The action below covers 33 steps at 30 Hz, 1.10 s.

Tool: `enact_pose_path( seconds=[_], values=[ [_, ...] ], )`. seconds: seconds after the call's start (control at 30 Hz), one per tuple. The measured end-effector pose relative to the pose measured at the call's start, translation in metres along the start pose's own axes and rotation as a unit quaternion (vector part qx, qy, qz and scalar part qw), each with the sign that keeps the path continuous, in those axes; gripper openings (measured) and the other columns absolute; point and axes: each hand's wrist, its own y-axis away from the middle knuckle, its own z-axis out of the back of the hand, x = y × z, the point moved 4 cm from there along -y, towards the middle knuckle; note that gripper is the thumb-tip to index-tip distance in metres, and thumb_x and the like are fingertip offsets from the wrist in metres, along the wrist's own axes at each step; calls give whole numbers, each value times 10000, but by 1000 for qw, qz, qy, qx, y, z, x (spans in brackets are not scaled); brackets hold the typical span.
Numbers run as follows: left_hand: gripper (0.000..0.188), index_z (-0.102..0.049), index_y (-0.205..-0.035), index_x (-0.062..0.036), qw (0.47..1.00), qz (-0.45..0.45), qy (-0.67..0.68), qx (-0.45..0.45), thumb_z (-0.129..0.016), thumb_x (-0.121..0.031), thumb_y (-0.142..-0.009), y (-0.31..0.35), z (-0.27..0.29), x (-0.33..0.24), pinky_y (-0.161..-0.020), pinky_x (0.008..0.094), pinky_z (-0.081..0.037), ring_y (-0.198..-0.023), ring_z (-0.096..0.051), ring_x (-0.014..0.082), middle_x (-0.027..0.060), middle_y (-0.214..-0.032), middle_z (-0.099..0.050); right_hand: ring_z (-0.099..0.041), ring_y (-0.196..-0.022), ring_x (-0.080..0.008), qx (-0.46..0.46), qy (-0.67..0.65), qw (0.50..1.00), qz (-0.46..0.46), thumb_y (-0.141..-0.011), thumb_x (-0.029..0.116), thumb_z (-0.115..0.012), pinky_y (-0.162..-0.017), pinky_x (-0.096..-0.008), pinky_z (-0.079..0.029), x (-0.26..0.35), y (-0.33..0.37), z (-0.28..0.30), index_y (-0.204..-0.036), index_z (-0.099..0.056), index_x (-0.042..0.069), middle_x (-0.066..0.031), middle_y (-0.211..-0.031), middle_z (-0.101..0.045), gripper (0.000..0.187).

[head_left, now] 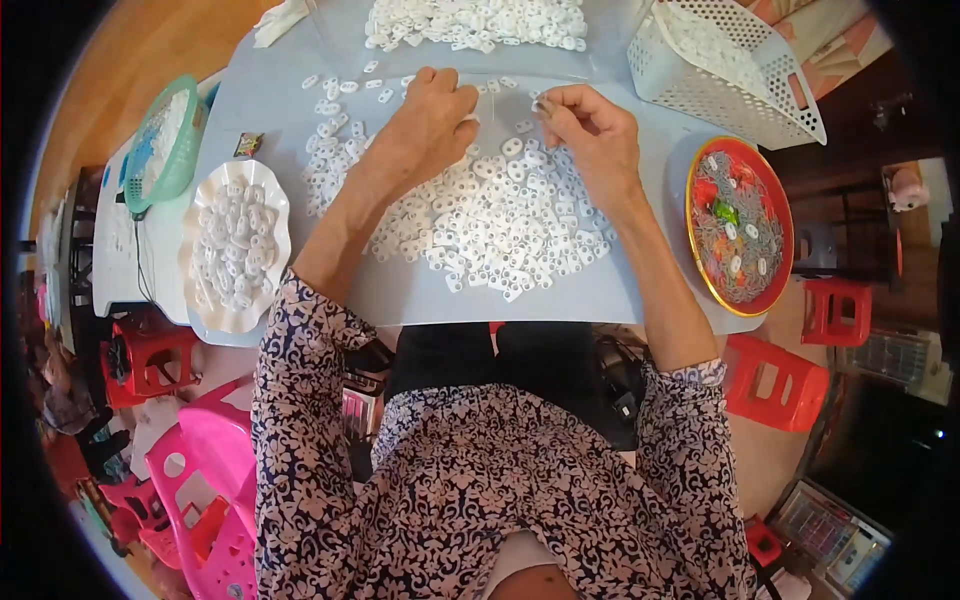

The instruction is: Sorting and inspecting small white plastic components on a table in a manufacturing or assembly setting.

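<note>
A wide heap of small white plastic pieces with holes point(500, 225) lies spread on the grey table point(400, 300) in front of me. Over the far left part of the heap, my left hand point(430, 125) is closed, fingers curled; whatever it holds is hidden. To its right, my right hand point(597, 135) pinches thumb and forefinger together above the heap's far edge. Something tiny shows at those fingertips, too small to name. A scalloped white dish point(272, 285) at the left is piled with similar pieces. At the right, a red round tray point(692, 215) holds grey strands or small parts and a few white pieces.
Another pile of white pieces point(480, 25) covers the table's far side. A perforated white basket point(700, 95) stands far right, a green basket point(190, 125) far left. A small wrapped packet point(248, 144) lies above the dish. Red stools point(775, 385) and a pink chair point(205, 450) flank me.
</note>
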Motion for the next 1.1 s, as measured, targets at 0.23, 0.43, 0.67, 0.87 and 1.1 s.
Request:
enact_pose_path(
  seconds=[0.23,0.43,0.67,0.87,1.1],
  values=[
    [115,-577,-831,12,989,27,124,-72,-604,-97,-808,0,1,-5,-731,343,-436,-814,-505,247,104,-804,-553,-538,-650,-59,48,-28,998,5,-862,64,-611,-596,-192,-448,3,3,-3,-914,-637,-22,-23,-766,-620,104],
    [221,-646,-970,-2,821,168,545,-18,-567,-193,-894,1,-6,-4,-719,248,-451,-749,-571,102,52,-819,-650,-559,-676,-63,60,-18,998,32,-857,34,-608,-631,-197,-482,8,3,-6,-940,-631,-29,-31,-803,-633,106],
    [233,-650,-979,0,748,213,628,-19,-592,-199,-871,2,-13,-4,-739,256,-459,-783,-579,121,68,-804,-634,-566,-699,-48,93,-16,994,57,-825,-27,-593,-639,-192,-488,13,6,-12,-996,-604,-19,-33,-823,-642,172],
    [227,-660,-964,-13,777,195,598,-13,-596,-208,-868,2,-12,-5,-743,256,-461,-779,-577,125,53,-797,-629,-547,-677,-37,81,11,996,48,-802,-34,-586,-630,-188,-470,13,7,-13,-1020,-591,-13,-19,-799,-631,219],
    [206,-648,-949,-10,853,150,500,-18,-564,-189,-893,0,-5,-12,-692,225,-431,-755,-538,73,15,-756,-602,-526,-656,-31,77,7,996,47,-798,-20,-592,-610,-184,-451,9,8,-14,-1032,-597,-9,-2,-784,-616,234]
  ],
)
